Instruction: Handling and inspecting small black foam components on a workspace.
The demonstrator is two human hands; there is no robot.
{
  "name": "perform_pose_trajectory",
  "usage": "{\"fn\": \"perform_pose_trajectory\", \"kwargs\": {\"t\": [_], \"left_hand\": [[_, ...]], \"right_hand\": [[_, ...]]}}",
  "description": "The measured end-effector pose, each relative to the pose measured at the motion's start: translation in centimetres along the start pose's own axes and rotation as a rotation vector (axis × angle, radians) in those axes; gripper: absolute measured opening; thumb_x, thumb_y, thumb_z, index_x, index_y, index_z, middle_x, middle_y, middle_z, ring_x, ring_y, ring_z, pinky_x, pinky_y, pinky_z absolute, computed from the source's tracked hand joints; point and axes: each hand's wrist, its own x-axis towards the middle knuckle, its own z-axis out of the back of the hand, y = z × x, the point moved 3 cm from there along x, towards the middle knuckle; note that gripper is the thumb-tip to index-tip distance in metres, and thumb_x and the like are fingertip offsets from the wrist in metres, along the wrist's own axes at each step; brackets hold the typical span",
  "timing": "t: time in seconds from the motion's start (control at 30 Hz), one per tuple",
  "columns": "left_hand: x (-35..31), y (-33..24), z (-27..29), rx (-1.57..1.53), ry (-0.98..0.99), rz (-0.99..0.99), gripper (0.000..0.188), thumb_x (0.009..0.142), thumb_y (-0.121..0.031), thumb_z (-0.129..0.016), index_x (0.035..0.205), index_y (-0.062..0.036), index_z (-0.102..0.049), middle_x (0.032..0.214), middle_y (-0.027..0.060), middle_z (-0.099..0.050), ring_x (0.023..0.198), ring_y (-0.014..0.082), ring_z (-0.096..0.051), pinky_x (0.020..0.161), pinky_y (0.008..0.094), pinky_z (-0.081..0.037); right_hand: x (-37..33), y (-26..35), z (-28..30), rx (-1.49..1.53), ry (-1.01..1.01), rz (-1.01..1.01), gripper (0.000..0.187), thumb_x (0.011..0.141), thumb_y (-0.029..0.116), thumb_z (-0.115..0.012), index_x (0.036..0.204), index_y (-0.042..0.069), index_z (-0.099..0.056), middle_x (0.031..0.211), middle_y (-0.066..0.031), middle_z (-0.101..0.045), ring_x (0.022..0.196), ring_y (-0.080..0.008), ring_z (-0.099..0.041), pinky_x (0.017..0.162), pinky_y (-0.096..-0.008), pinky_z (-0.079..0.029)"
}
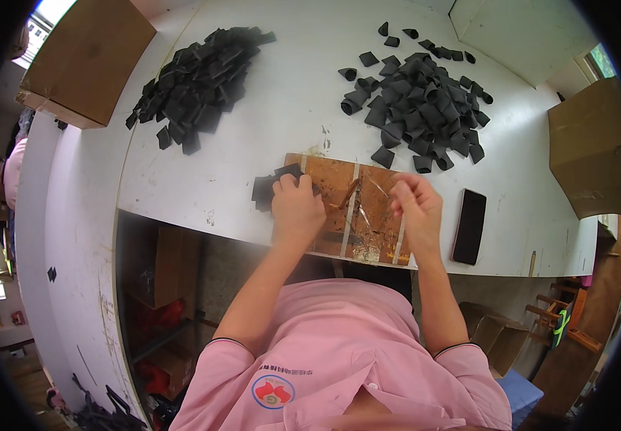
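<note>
Now | left hand (297,210): fingers bent onto black pieces (263,192), grip unclear | right hand (419,208): curled, fingers together

1. Clock centred on brown board (335,183), lying at near edge of white worktop (299,93).
2. Left hand (298,206), 9 o'clock: fingers down on small dark pieces (263,192).
3. Right hand (419,207), 3 o'clock: fingers curled, blurred; contents unclear.
4. Heap of flat dark pieces (202,79), 10 o'clock.
5. Heap of tubular dark pieces (425,100), 1 o'clock; strays around it.
6. Dark phone (470,227), 3 o'clock, beyond right hand.
</note>
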Motion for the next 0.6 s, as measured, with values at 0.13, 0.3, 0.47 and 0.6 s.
{"fn": "perform_pose_trajectory", "kwargs": {"t": [0.13, 0.3, 0.47, 0.6], "left_hand": [[0.3, -0.4, -1.3, 0.186, 0.078, -0.048, 0.012, 0.064, -0.004, -0.057, 0.074, -0.0018, -0.051, 0.083, 0.0164, -0.046, 0.078, 0.0320, -0.048, 0.057, 0.0377, -0.046], [0.5, 0.0, -1.5, 0.196, 0.056, -0.084, 0.009, 0.062, -0.002, -0.056, 0.070, -0.0010, -0.052, 0.080, 0.0164, -0.047, 0.077, 0.0305, -0.049, 0.057, 0.0340, -0.047], [0.4, -1.1, -2.5, 0.438, 0.105, -0.135, 0.003, 0.065, -0.005, -0.055, 0.067, -0.0030, -0.055, 0.074, 0.0145, -0.049, 0.071, 0.0304, -0.051, 0.056, 0.0327, -0.048], [0.6, -0.5, -2.1, 0.424, 0.099, -0.128, 0.005, 0.068, -0.008, -0.054, 0.066, -0.0040, -0.055, 0.073, 0.0112, -0.050, 0.069, 0.0271, -0.052, 0.059, 0.0326, -0.048]], "right_hand": [[-2.7, -2.1, -1.1, -0.051, 0.089, -0.130, 0.015, 0.085, 0.014, -0.053, 0.090, 0.000, -0.058, 0.067, 0.0001, -0.055, 0.056, -0.0034, -0.047, 0.050, -0.0171, -0.039], [-3.2, -2.2, -1.9, -0.121, 0.224, -0.098, 0.016, 0.087, 0.015, -0.052, 0.087, 0.000, -0.059, 0.066, 0.0005, -0.054, 0.057, -0.0031, -0.047, 0.050, -0.0160, -0.039], [-3.5, -1.6, -2.8, -0.114, 0.260, -0.051, 0.017, 0.087, 0.016, -0.052, 0.086, 0.000, -0.059, 0.066, 0.0007, -0.054, 0.056, -0.0026, -0.046, 0.049, -0.0157, -0.038], [-4.1, -1.5, -3.2, -0.171, 0.274, -0.073, 0.015, 0.083, 0.012, -0.054, 0.081, -0.002, -0.058, 0.063, -0.0031, -0.056, 0.057, -0.0073, -0.050, 0.053, -0.0221, -0.041]]}}
